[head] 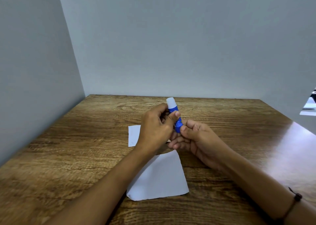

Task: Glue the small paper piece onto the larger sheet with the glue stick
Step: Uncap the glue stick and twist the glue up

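The fingers [176, 115] of the left hand [155, 127] are curled round the upper part of a blue plastic glue stick [176, 120] with a white cap, thumb pressed across its front. The right hand [193, 137] pinches the bottom end of the same stick between thumb and bent fingers. Both hands grip it together, lifted above the brown wood-grain desk [77, 147], the stick nearly upright and leaning slightly away, white cap topmost.

Below the hands lie two sheets. The larger white paper sheet [160, 178] rests flat on the desk nearer the person, partly crossed by the left forearm. The smaller white paper piece [134, 135] lies farther back and a little to the left, its right part hidden behind the left hand; I cannot tell whether the two papers touch.

A thin dark cord bracelet [295, 200] circles the right wrist. Plain grey walls [171, 36] meet at the desk's far left corner.
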The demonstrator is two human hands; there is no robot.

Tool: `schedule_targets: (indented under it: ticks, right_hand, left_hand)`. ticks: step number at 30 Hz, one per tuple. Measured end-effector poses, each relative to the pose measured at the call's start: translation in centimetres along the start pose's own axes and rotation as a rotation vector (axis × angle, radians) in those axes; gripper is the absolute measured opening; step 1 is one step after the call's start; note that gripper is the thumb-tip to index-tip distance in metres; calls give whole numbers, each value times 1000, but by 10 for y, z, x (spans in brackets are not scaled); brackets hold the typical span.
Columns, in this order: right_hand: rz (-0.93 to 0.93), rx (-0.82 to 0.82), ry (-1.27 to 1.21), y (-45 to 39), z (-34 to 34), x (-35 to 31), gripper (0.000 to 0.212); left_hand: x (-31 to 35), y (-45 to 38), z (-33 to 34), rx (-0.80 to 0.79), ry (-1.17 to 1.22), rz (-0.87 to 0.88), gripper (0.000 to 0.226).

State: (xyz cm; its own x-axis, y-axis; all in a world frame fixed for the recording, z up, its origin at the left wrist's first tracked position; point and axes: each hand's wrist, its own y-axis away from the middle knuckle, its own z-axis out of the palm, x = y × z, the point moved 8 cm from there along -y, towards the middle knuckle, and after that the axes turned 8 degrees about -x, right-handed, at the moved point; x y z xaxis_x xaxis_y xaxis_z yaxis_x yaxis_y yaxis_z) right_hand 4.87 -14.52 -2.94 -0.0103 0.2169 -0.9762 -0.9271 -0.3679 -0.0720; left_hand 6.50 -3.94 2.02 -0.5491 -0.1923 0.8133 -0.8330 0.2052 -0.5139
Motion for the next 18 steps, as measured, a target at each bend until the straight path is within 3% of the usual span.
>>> schedule_targets:
  ticks: [3, 7, 12, 18]
  right_hand:
    - [-10, -11, -8, 1, 2, 0, 16]
    - [-16, 15, 12, 1, -2, 0, 32]
    - [-6, 16, -33, 0, -3, 0, 17]
    - [10, -10, -59, 1, 3, 1, 18]
  left_hand:
    - [-1, 0, 0, -1, 17, -18, 11]
    - [0, -1, 0, -2, 28, -20, 13]
    - [2, -1, 0, 5, 13, -6, 11]
    - [0, 0, -1, 2, 47, -29, 8]
